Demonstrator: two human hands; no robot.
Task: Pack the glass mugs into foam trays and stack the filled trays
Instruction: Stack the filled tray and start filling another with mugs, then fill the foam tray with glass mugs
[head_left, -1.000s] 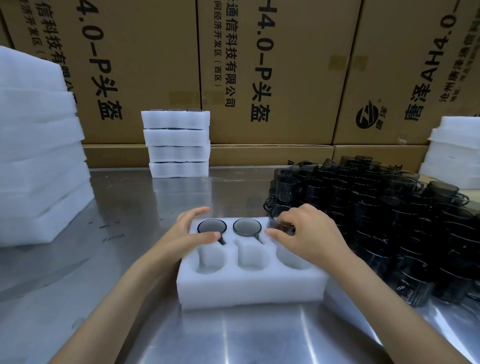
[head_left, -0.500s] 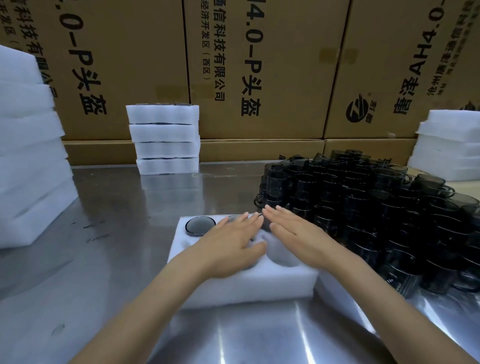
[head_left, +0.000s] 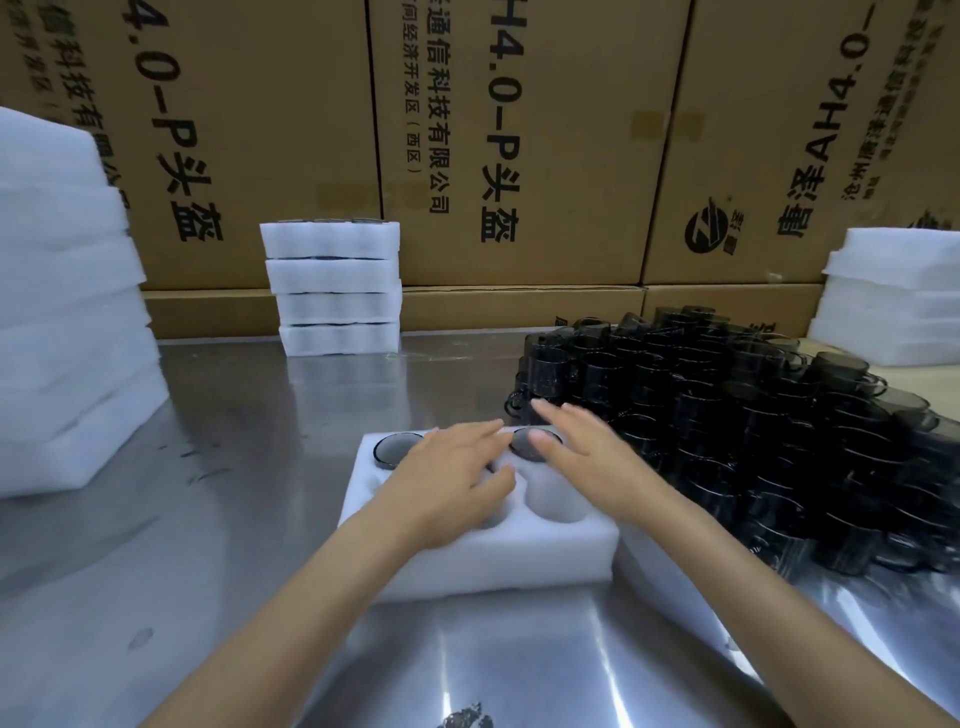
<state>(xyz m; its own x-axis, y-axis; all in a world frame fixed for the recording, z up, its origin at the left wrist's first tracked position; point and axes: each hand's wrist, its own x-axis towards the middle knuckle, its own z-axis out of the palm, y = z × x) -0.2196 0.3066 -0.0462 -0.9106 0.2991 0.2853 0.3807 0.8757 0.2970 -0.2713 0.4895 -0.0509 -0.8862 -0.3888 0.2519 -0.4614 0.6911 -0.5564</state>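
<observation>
- A white foam tray (head_left: 483, 551) lies on the steel tabletop (head_left: 249, 519); everything below is placed from it.
- Dark glass mugs sit in its far row: one (head_left: 397, 448) at the left end, another (head_left: 535, 441) at the right.
- The left hand (head_left: 452, 478) rests flat on the tray, fingers straight, gripping nothing.
- The right hand (head_left: 587, 457) hovers over its right side, fingers extended, empty.
- A heap of loose mugs (head_left: 753, 431) lies just right.
- A stack of filled trays (head_left: 335, 288) stands beyond, before cardboard boxes (head_left: 519, 135).
</observation>
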